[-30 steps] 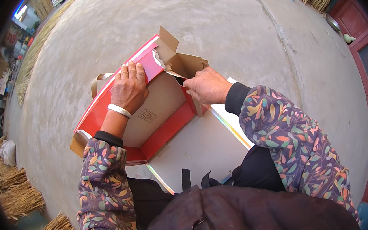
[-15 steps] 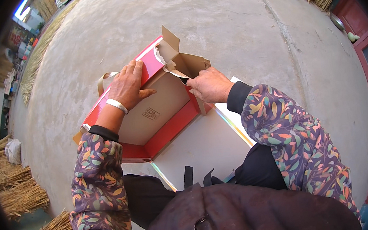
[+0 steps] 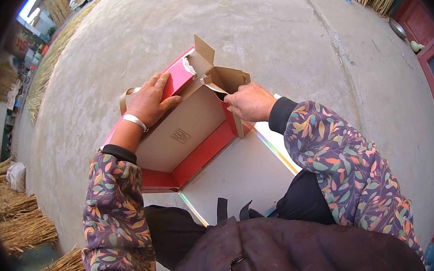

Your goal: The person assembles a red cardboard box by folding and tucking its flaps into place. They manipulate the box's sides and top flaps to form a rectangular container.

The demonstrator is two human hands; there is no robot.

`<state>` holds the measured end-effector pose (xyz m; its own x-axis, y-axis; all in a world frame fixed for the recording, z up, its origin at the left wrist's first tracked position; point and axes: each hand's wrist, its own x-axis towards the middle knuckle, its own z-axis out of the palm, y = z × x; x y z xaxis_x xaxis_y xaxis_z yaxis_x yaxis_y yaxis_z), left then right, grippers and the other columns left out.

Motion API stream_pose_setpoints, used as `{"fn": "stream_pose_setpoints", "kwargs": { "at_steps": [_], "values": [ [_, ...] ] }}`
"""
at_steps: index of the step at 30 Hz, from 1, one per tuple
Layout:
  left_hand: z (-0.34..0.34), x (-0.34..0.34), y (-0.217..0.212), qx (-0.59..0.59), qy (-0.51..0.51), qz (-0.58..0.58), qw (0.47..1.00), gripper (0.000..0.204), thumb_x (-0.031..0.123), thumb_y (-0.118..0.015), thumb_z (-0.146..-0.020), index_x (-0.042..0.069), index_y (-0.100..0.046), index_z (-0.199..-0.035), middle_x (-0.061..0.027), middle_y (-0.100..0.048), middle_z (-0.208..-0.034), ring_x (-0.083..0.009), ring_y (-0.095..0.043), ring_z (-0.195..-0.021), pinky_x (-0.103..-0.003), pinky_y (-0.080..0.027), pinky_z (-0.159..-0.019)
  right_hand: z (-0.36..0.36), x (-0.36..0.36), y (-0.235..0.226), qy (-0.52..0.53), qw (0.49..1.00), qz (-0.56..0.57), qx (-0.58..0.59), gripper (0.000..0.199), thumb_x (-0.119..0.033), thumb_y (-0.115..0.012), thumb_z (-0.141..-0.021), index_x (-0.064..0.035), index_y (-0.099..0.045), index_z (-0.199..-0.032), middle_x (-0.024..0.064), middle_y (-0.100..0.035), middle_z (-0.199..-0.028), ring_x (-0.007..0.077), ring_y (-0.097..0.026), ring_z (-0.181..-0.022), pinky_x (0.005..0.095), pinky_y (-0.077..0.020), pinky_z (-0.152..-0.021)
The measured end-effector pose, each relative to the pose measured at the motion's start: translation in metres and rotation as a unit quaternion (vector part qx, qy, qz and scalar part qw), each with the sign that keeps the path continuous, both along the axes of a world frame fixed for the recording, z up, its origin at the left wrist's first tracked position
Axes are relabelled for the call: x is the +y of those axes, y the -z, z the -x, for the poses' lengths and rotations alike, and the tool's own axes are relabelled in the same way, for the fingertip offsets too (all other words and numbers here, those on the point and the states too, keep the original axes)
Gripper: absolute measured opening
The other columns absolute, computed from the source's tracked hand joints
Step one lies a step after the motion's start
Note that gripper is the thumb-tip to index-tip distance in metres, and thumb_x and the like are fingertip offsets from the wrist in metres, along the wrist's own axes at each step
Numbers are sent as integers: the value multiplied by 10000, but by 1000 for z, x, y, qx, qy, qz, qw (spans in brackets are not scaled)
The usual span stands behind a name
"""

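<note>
Red box [image 3: 190, 118] at white panel's [image 3: 236, 167] far end, long rim running near-left to far-right; left hand [image 3: 148, 103], thumb spread, lies over it; right hand [image 3: 250, 102], nearer far-right corner, pinches 1 torn flap [image 3: 214, 85].

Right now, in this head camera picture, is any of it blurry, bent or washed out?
Head view: the left hand, right hand and red box look reasonably sharp; the red door bows along the right, fisheye distortion; the rim goes black; a patch at upper left is overexposed; clutter along the far left looks soft.
</note>
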<state>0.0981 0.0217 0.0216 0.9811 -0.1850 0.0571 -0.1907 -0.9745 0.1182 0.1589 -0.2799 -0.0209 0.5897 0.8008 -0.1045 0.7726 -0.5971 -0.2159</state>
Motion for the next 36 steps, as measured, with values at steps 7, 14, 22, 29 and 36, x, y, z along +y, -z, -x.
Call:
{"fn": "stream_pose_setpoints", "kwargs": {
  "at_steps": [7, 14, 22, 29, 36],
  "values": [
    [-16, 18, -18, 78, -91, 303, 945, 510, 448, -563, -1043, 25, -665, -1310, -218, -739, -1116, -328, -701, -1043, -392, -509, -953, -1, -11, 14, 1, 1000, -20, 7, 227, -267, -602, -984, -88, -706, -1078, 140, -723, -903, 351, -657, -950, 488, -515, -886],
    [-11, 56, -15, -233, -84, -104, 963, 395, 447, -572, -1037, 124, -599, -1263, -143, -746, -995, -385, -718, -865, -499, -552, -685, -1, -16, 14, -29, 999, -37, 4, 212, -265, -610, -979, -101, -709, -1070, 114, -730, -926, 337, -650, -965, 479, -522, -877],
    [22, 103, -7, -131, -222, -29, 966, 464, 544, -478, -1056, 112, -645, -1035, -211, -706, -890, -457, -668, -887, -532, -508, -739, -15, -33, 35, -47, 994, -95, -7, 153, -214, -655, -972, -62, -660, -981, 137, -697, -884, 371, -632, -951, 487, -523, -834],
    [20, 116, -15, -80, -228, 12, 970, 549, 594, -452, -1048, 106, -681, -1151, -223, -718, -1032, -449, -653, -1015, -520, -508, -850, -21, -44, 21, -46, 996, -44, -60, 124, -208, -665, -962, -88, -677, -990, 76, -723, -922, 316, -656, -977, 462, -501, -886],
    [21, 107, -27, -86, -199, 145, 965, 556, 576, -488, -1045, 78, -724, -1114, -188, -739, -967, -383, -692, -919, -448, -521, -848, -24, -51, 11, -9, 992, -40, -116, 128, -261, -642, -975, -162, -708, -1023, 21, -719, -917, 247, -642, -1049, 430, -402, -1024]
  ]
}}
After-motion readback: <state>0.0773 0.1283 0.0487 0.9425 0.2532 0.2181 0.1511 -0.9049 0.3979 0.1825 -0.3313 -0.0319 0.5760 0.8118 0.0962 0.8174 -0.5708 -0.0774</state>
